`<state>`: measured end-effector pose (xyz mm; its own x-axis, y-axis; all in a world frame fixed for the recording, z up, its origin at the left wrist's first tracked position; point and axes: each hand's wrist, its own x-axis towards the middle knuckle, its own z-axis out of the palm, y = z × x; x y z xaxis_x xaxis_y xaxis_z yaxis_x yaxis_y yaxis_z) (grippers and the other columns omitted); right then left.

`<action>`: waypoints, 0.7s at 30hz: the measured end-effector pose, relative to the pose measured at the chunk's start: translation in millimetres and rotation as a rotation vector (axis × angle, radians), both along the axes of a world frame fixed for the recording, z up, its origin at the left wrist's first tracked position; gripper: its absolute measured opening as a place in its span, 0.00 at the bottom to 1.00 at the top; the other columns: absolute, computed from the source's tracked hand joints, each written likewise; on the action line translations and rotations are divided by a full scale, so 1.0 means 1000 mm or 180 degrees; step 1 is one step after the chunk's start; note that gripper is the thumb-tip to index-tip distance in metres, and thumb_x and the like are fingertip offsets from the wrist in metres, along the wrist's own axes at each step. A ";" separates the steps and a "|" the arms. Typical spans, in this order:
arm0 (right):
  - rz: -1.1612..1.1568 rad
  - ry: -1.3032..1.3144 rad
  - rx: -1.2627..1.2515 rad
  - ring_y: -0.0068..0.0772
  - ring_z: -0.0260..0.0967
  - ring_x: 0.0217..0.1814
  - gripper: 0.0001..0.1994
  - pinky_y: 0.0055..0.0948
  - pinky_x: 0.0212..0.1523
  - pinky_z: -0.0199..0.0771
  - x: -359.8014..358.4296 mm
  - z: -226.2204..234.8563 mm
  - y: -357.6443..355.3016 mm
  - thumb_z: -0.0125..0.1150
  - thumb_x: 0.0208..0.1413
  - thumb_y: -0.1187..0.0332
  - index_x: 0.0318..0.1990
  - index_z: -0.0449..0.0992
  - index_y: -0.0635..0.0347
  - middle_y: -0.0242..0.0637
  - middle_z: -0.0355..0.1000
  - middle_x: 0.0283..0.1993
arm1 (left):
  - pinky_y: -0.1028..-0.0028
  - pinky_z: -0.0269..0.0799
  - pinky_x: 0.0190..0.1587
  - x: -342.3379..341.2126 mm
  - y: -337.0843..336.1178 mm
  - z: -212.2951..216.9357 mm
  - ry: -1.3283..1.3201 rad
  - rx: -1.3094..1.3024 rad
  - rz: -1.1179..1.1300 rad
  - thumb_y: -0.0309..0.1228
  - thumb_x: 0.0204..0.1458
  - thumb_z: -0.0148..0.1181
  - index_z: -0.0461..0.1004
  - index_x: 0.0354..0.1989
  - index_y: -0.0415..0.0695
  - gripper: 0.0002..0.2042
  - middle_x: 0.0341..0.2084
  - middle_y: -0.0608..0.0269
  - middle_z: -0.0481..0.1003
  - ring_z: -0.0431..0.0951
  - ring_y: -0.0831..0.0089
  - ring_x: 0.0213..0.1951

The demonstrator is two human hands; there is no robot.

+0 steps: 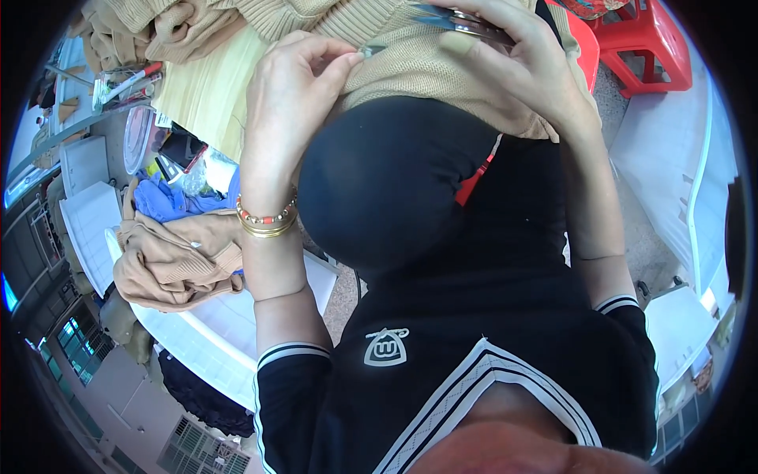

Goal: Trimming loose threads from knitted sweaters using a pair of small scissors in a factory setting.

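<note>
- Knitwear, a beige sweater [410, 63], lay against the chest, soft and light; best gripped at its edge.
- Left hand [296, 87] pinched its fabric.
- Right hand [513, 63] curled around scissors [462, 22].

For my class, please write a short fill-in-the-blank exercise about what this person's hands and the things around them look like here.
1. The left hand pinches the edge of a knitted garment of ____ colour.
2. The right hand holds small thread ____ over the garment.
3. The left wrist wears gold bangles and a ____ bracelet.
4. The plastic stool at upper right is ____.

Missing words: beige; snips; beaded; red
</note>
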<state>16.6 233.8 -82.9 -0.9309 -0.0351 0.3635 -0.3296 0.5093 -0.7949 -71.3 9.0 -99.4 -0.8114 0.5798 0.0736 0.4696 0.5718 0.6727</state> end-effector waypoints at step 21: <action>0.0241 -0.0488 0.1032 0.40 0.67 0.38 0.14 0.33 0.38 0.68 -0.005 0.014 -0.013 0.61 0.52 0.68 0.47 0.76 0.56 0.38 0.67 0.35 | 0.72 0.68 0.35 -0.008 -0.003 -0.017 -0.0043 0.0394 -0.0264 0.31 0.50 0.61 0.79 0.38 0.44 0.09 0.26 0.60 0.73 0.74 0.69 0.30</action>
<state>11.9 220.8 -68.7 -0.9641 -0.1966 0.1786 -0.2656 0.7218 -0.6392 -78.8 5.8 -116.8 -0.7625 0.6320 0.1381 0.5022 0.4437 0.7423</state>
